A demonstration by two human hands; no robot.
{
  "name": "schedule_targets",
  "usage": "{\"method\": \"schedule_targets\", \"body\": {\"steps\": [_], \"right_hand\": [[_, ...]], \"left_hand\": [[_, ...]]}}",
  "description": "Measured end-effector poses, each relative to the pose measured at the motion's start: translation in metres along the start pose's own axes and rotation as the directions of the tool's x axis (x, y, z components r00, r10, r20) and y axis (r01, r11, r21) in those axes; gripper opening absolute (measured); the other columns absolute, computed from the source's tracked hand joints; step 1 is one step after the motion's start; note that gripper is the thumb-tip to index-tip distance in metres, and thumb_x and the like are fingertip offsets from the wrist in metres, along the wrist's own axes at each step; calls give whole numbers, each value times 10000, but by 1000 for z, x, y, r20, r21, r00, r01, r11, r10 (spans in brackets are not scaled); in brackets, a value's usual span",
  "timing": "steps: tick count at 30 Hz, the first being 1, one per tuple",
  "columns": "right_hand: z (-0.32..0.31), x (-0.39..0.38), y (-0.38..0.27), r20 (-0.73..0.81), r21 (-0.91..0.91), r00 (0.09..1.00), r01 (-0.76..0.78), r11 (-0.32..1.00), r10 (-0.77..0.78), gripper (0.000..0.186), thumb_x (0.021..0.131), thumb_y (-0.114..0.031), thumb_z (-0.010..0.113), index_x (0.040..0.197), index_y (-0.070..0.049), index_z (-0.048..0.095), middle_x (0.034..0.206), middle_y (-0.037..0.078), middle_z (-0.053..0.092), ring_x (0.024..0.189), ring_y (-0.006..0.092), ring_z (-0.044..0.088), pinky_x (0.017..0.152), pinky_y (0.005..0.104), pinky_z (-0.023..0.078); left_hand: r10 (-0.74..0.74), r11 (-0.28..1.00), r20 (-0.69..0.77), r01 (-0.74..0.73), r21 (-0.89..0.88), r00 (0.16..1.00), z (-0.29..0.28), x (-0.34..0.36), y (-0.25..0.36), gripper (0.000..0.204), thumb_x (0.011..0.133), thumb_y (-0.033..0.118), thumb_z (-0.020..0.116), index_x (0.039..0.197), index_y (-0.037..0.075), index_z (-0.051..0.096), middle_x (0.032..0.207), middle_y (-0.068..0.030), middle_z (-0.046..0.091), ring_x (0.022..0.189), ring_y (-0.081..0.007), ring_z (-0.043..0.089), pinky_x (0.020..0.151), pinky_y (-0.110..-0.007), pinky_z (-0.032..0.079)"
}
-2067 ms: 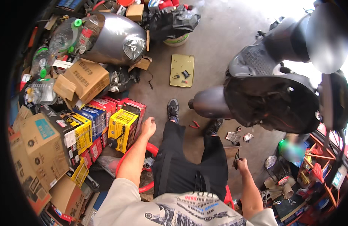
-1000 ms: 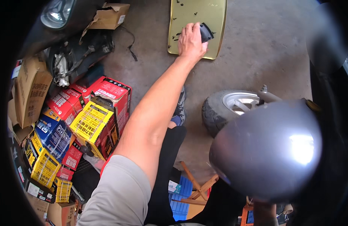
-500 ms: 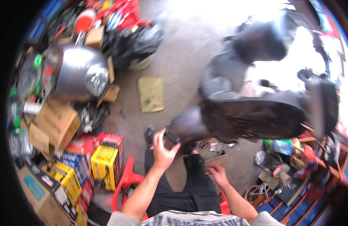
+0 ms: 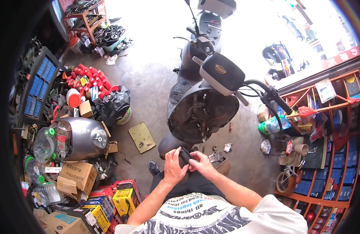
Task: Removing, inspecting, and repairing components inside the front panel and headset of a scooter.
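Observation:
A small black oblong part [image 4: 184, 155] is held between my two hands, just above my lap; its exact kind is not clear. My left hand [image 4: 173, 167] is closed round its left side. From the right, my right hand [image 4: 201, 164] pinches its lower right edge with thumb and fingers. Right in front stands a grey motor scooter [image 4: 179, 90] with its front panel off, so the dark front cavity [image 4: 195, 117] lies bare. The scooter's front wheel and fender [image 4: 170, 143] are just beyond my hands.
On the left lie a grey scooter panel with a headlight [image 4: 84, 136], cardboard boxes [image 4: 79, 175] and plastic bottles [image 4: 43, 144]. A yellowish tray [image 4: 141, 136] lies on the floor. Orange shelving [image 4: 324, 201] lines the right, near a small model bicycle [image 4: 285, 179].
My right hand has come up from beside my right leg to the black part, which my left hand still holds. The head view has turned, shifting the scooter within the picture.

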State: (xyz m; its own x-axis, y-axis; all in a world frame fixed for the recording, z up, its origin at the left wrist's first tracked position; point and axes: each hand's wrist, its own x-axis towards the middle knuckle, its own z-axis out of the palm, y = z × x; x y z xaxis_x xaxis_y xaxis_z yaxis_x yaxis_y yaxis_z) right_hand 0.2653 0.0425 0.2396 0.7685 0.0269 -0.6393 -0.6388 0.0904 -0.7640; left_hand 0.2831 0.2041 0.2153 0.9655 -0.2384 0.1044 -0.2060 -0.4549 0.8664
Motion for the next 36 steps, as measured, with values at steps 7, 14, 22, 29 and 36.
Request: {"method": "schedule_targets", "body": {"steps": [7, 14, 22, 29, 36], "right_hand": [[-99, 1, -34, -86, 16, 978, 193, 981, -191, 222, 894, -14, 524, 1110, 20, 565, 795, 40, 612, 641, 89, 599, 596, 240, 527], [-177, 16, -78, -70, -214, 892, 424, 880, -447, 194, 867, 26, 522, 1036, 5, 616, 820, 22, 593, 641, 67, 557, 588, 217, 465], [-173, 25, -116, -62, -311, 763, 598, 739, -644, 178, 836, 51, 540, 969, 13, 652, 863, 59, 585, 650, 101, 558, 588, 237, 449], [-151, 29, -114, -211, -346, 671, 629, 696, -711, 194, 832, 71, 542, 968, 3, 661, 911, 63, 585, 703, 112, 570, 633, 235, 462], [-135, 39, -122, -253, -516, 512, 646, 563, -821, 188, 814, 77, 546, 942, 7, 665, 911, 79, 589, 699, 137, 555, 619, 247, 444]], "left_hand": [[90, 995, 21, -89, -36, 996, 61, 48, 72, 753, 649, 84, 771, 1320, 12, 436, 1213, -185, 462, 1131, -375, 447, 985, -436, 382], [-51, 981, -56, 40, -188, 997, 110, 100, 103, 300, 777, -8, 653, 1075, 8, 626, 1010, -85, 598, 794, -151, 584, 628, -249, 455], [-139, 949, -26, 126, -288, 990, 104, 129, 112, 235, 826, -4, 643, 1060, 6, 636, 963, -39, 616, 788, -92, 571, 669, -222, 459], [-229, 796, 106, 249, -551, 968, 88, 147, 96, 299, 901, 37, 582, 1196, -10, 569, 1049, -60, 643, 925, -102, 614, 810, -240, 495], [-384, 451, 368, 520, -725, 847, 78, 168, 101, 370, 930, 253, 603, 1240, 67, 529, 1039, -27, 645, 870, -109, 648, 696, -235, 477]]}}
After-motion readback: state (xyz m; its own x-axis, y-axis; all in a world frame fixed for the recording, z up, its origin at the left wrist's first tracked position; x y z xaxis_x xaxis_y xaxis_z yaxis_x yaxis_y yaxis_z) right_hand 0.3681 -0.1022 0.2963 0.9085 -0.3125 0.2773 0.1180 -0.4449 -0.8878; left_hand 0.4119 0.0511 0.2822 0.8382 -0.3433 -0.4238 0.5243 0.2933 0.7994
